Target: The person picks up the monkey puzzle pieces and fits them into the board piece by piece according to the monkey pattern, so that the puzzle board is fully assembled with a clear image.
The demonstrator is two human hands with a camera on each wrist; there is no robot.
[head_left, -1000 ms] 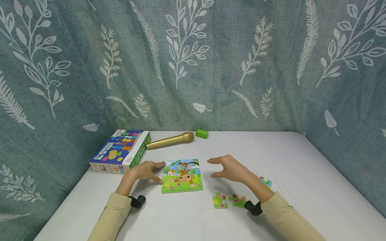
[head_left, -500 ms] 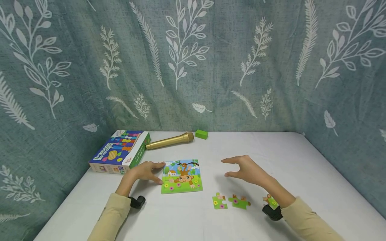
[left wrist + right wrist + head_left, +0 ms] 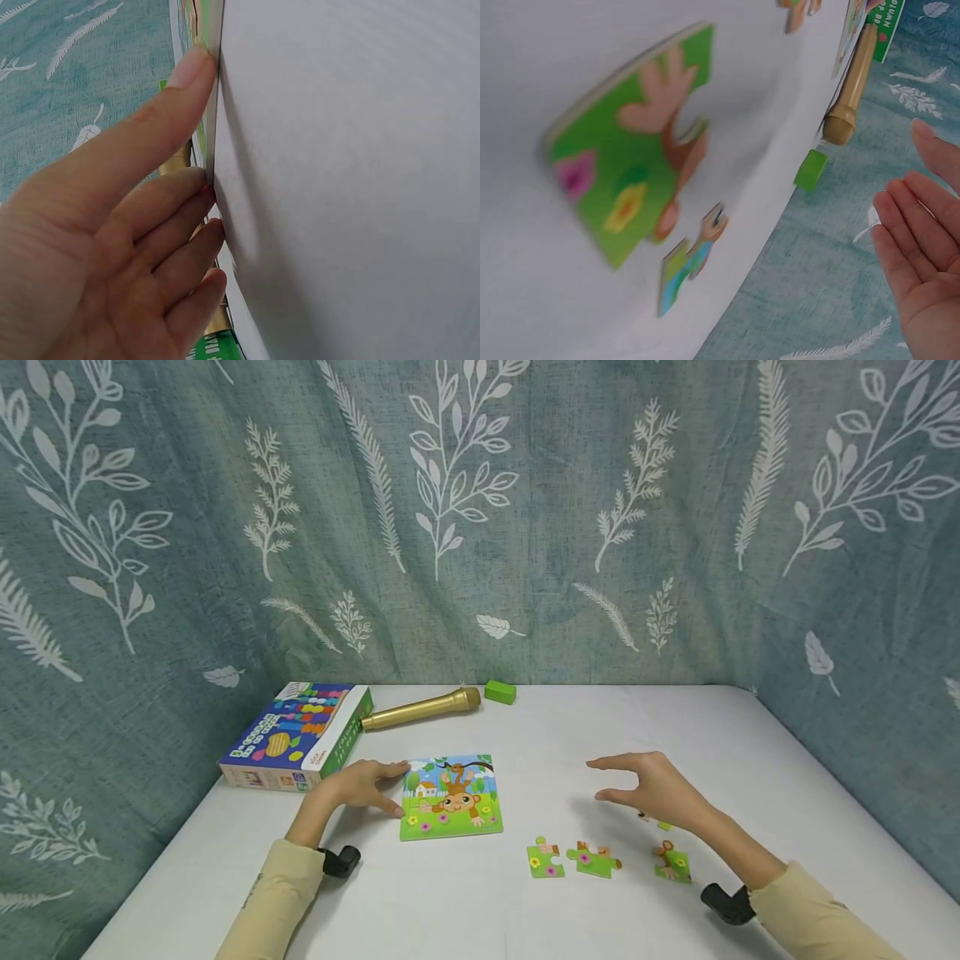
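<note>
A square picture puzzle [image 3: 450, 797] of a monkey on grass lies flat, left of the middle. My left hand [image 3: 360, 785] is at its left edge, thumb and index finger apart and their tips touching the rim. In the left wrist view the thumb [image 3: 187, 75] lies against the puzzle's side. My right hand [image 3: 663, 789] hovers over the right part of the table, thumb and fingers spread, holding nothing. Below it lie loose jigsaw pieces: one with a yellow flower [image 3: 678, 864], seen large in the right wrist view, and another [image 3: 676, 274] partly hidden by the hand in the head view.
Two more loose jigsaw pieces, a left one [image 3: 545, 860] and a right one [image 3: 595, 860], lie in front, right of the puzzle. Farther back are a colourful game box [image 3: 296, 735], a gold microphone [image 3: 420, 708] and a green block [image 3: 500, 692]. A patterned curtain [image 3: 525, 527] backs the table.
My right hand has moved to the right, away from the puzzle, its fingers still spread; the flower piece beneath it has come into view. My left hand has stayed at the puzzle's edge.
</note>
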